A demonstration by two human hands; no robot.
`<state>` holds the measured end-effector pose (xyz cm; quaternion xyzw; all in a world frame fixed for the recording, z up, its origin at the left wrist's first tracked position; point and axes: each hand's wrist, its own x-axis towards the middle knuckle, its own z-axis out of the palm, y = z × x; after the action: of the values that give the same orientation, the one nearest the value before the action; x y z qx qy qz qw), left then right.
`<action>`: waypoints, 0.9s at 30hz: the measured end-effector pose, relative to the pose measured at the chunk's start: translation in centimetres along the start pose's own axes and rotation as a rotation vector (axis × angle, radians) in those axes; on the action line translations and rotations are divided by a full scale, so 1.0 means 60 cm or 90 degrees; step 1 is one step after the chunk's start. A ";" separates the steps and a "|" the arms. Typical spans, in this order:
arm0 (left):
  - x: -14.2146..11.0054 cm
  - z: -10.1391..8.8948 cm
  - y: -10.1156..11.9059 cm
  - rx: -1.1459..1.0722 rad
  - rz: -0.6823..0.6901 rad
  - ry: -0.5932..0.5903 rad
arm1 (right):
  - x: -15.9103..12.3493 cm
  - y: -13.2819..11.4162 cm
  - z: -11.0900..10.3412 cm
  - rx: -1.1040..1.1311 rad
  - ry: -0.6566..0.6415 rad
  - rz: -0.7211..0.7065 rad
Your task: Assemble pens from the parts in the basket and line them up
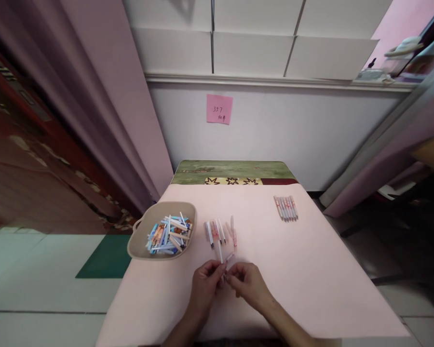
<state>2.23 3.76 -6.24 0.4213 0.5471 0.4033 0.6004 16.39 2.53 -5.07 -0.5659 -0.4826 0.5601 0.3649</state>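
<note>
Near the front of the table, my left hand [205,285] pinches a slim white pen refill [220,252] that points away from me. Close beside it, my right hand [250,285] has its thumb and fingers pressed together at the near end of the refill; whatever they grip is too small to make out. A short pale piece [229,257] shows between the two hands, partly hidden. Just beyond them lie several white refills with dark tips [209,232]. Clear and pinkish pen barrels [234,237] lie to their right.
On the left stands a beige basket [138,246] full of mixed pen parts. A neat row of pens [286,208] lies at the far right of the pink-covered table [296,274]. Behind is a wall with a pink note [219,109]. A curtain [104,82] hangs at left.
</note>
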 end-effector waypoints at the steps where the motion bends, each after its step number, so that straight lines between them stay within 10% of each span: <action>1: -0.007 -0.005 0.000 0.054 0.028 -0.008 | -0.001 0.001 -0.005 0.037 -0.010 0.000; 7: -0.033 -0.008 0.011 0.334 0.226 -0.105 | -0.002 0.000 -0.023 0.155 -0.048 -0.022; 14: -0.002 -0.022 0.018 0.536 0.306 -0.005 | 0.020 0.013 -0.089 0.300 0.202 0.032; 27: 0.089 -0.014 0.049 0.682 0.060 0.103 | 0.024 0.034 -0.080 0.342 0.179 0.056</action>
<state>1.71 9.80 -5.15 0.6602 0.7010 0.1256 0.2386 21.29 3.95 -6.92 -0.5413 -0.2371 0.5991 0.5403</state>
